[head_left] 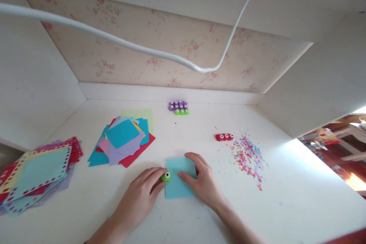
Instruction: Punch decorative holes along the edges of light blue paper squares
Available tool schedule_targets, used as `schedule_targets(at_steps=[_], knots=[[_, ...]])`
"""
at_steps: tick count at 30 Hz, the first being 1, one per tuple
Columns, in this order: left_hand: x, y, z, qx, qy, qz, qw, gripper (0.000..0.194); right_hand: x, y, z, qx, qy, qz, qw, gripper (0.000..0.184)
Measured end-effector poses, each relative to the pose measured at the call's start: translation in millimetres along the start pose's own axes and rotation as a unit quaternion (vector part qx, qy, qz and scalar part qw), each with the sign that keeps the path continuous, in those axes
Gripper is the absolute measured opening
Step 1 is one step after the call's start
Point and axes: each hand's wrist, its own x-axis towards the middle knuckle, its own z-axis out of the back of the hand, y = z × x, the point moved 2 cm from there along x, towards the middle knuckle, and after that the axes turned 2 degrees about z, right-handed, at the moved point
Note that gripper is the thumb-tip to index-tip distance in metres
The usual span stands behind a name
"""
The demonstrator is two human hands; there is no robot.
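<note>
A light blue sheet of paper (180,188) lies on the white table in front of me. At its left edge, my left hand (144,188) grips a small green craft punch (166,176) with a dark star mark on its white top. The punch sits against the paper's edge; whether the sheet is inside its slot I cannot tell. My right hand (201,177) rests on the right part of the sheet, thumb on top and fingers curved over the far right edge, holding it.
Punched borders show on a paper stack (42,167) at left. Plain coloured sheets (122,137) lie behind. Purple punches (177,105) and green punches (182,111) stand near the wall, red punches (224,137) beside scattered confetti (248,156). A white cable (137,47) hangs across above.
</note>
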Motion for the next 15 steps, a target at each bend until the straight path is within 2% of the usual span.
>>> schedule_targets(at_steps=[3,7,10,15], knots=[[-1.3,-1.1,1.4,0.015,-0.011,0.003,1.0,0.027,-3.1,5.3,7.3,-0.081,-0.002,0.075,0.994,0.044],[-5.5,-1.5,3.6,0.064,-0.021,0.008,0.998,0.03,-5.7,4.4,11.3,-0.155,0.08,0.14,0.975,0.038],[-7.9,-1.4,4.1,0.082,-0.017,0.001,0.996,0.028,-5.8,4.3,10.2,-0.182,0.129,0.155,0.962,0.036],[-7.4,-2.9,4.9,0.089,-0.013,-0.013,0.996,0.024,-4.1,5.6,8.2,-0.195,0.14,0.149,0.959,0.033]])
